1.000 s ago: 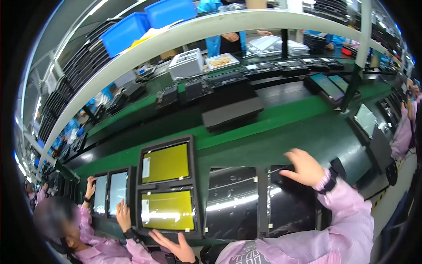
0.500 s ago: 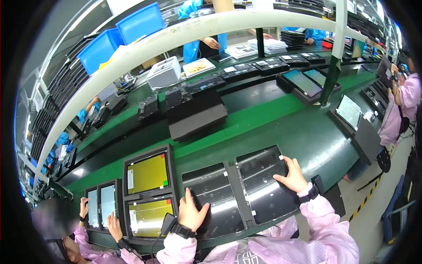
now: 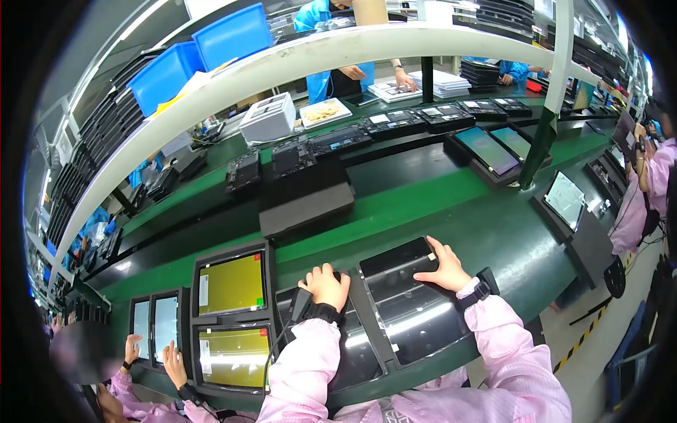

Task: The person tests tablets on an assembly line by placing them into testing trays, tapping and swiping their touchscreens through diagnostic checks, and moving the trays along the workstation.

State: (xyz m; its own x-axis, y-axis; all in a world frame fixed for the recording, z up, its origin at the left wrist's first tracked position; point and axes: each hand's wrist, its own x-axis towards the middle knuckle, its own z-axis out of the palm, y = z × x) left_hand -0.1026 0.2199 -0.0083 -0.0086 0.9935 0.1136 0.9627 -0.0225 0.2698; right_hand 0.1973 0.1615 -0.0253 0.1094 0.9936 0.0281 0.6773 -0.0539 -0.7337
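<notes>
Two dark glossy tablet screens lie side by side in a black tray (image 3: 369,321) in front of me. My left hand (image 3: 326,289) lies over the top part of the left screen (image 3: 356,359), fingers apart and bent downward; its fingertips are partly hidden. The forearm covers much of that screen. My right hand (image 3: 446,269) rests at the upper right corner of the right screen (image 3: 409,303), with its thumb on the glass and its fingers spread along the edge. Small white tabs show on the screen edges.
Left of me, a black tray holds two yellow-faced screens (image 3: 231,283); beyond it, another person's hands touch pale screens (image 3: 166,321). A black foam block (image 3: 307,210) lies ahead on the green bench. A post (image 3: 546,134) rises at right, near a tray of lit screens (image 3: 486,149).
My left hand has moved up and slightly right, from the left screen's side to its top. My right hand has shifted up and left. The view has turned slightly.
</notes>
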